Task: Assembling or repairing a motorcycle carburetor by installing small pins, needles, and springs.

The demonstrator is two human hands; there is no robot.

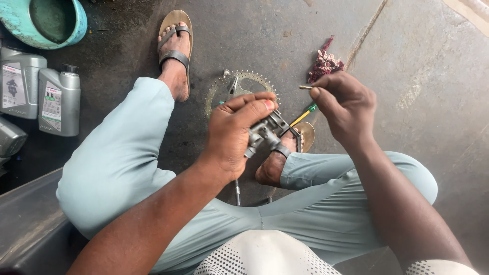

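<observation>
My left hand (pixel 235 133) grips a small grey metal engine part (pixel 265 132), held over my knees. My right hand (pixel 344 104) pinches a thin brass-coloured pin (pixel 304 87) between thumb and forefinger, just right of the metal part. A yellow and green screwdriver (pixel 304 114) lies on the floor between my hands. A toothed sprocket (pixel 239 86) rests on the concrete floor beyond my left hand, partly hidden by it. I sit with legs in pale blue trousers (pixel 119 158) and feet in sandals (pixel 174 48).
Two grey oil bottles (pixel 58 102) stand at the left, next to a teal bowl (pixel 46 23) at the top left. A dark red rag (pixel 324 63) lies on the floor above my right hand. A grey tray edge (pixel 25 224) sits at the lower left.
</observation>
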